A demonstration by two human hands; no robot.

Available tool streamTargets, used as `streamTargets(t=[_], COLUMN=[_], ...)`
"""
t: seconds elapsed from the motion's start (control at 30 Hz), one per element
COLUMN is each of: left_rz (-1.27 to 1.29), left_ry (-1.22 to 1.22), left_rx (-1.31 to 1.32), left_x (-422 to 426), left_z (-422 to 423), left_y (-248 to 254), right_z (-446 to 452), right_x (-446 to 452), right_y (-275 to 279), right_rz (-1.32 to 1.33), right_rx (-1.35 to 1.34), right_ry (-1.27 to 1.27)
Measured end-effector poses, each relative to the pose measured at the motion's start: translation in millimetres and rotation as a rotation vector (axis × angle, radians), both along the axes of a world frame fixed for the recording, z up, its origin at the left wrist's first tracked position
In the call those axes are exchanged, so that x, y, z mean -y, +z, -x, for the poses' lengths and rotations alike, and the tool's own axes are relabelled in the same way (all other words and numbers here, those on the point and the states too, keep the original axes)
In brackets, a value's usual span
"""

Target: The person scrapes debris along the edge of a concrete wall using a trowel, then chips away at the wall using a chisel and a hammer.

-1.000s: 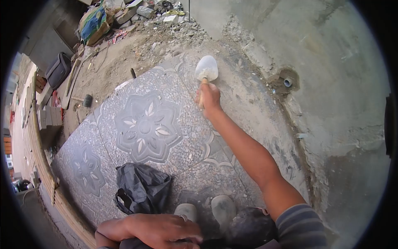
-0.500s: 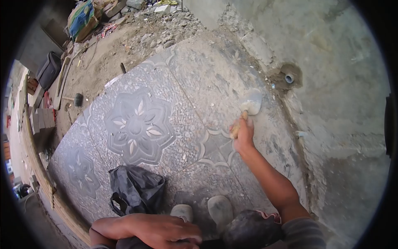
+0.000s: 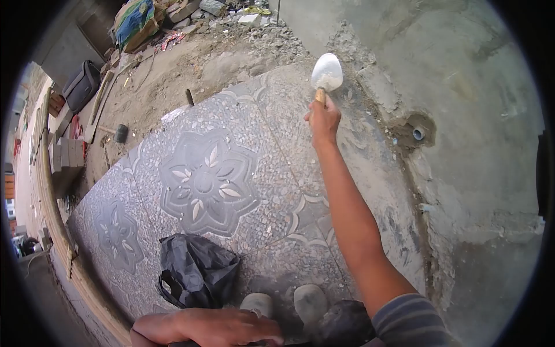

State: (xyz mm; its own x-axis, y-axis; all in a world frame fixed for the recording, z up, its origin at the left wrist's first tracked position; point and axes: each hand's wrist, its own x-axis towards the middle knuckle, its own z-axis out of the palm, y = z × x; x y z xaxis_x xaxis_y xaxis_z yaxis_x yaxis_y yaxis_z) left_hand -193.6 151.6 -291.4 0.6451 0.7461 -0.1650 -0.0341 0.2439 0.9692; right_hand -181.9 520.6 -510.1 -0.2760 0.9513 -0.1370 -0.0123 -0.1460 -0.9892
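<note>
A trowel (image 3: 327,72) with a pale rounded blade and a wooden handle is gripped in my right hand (image 3: 324,120), arm stretched out over the far edge of the patterned stone tiles (image 3: 272,191). Whitish material lies on the lower part of the blade. My left hand (image 3: 237,328) rests low in front of my body, palm down, its fingers blurred and partly cut off by the frame edge. Just beyond it, a black plastic bag (image 3: 196,269) lies crumpled on the tiles.
A mallet (image 3: 120,133), a dark bag (image 3: 82,87) and bricks (image 3: 68,159) lie at the left. Rubble and a colourful sack (image 3: 136,22) are at the back. Along the right runs a concrete wall (image 3: 480,144) with a pipe opening (image 3: 418,133). My shoes (image 3: 310,302) stand below.
From over the dusty right-hand tile, my right hand has swung the trowel forward and left to the tiles' far edge. The camera view has shifted slightly. My left hand stays low.
</note>
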Motion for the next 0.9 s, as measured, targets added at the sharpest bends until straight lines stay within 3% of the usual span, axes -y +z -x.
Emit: streamTargets(t=[0.07, 0.17, 0.27, 0.33, 0.4, 0.47, 0.7, 0.83, 0.87, 0.9], left_rz=[-0.001, 0.023, 0.034, 0.025, 0.027, 0.145, 0.044, 0.171, 0.049, 0.030], left_ry=[-0.029, -0.109, -0.147, -0.140, -0.234, -0.342, -0.437, -0.381, -0.278, -0.227], left_rx=[0.003, 0.003, 0.016, 0.038, 0.060, 0.027, -0.020, -0.102, -0.070, -0.203], left_x=[-3, -16, -27, -29, -43, -57, -103, -140, -145, -151], left_z=[0, 0, -6, -7, -6, -5, -28, -54, -64, -74], left_y=[0, -2, -5, -11, -12, -10, -21, -27, -40, -49], right_z=[-21, -22, -23, -26, -48, -85, -297, -420, -445, -469], right_x=[-28, -38, -24, 4, 42, 71, 153, 227, 248, 270], right_y=[-19, -4, 27, 48, 51, 41, 49, 67, 74, 80], right_rz=[0.042, 0.287, 0.239, -0.008, -0.613, -0.692, -0.076, 0.167, 0.222, 0.276], right_rx=[0.055, 0.048, 0.190, 0.322, 0.558, 0.586, 0.670, 0.716, 0.735, 0.751], right_ry=[-0.111, -0.117, 0.672, 0.957, 0.951, 0.906, 0.936, 0.706, 0.603, 0.502])
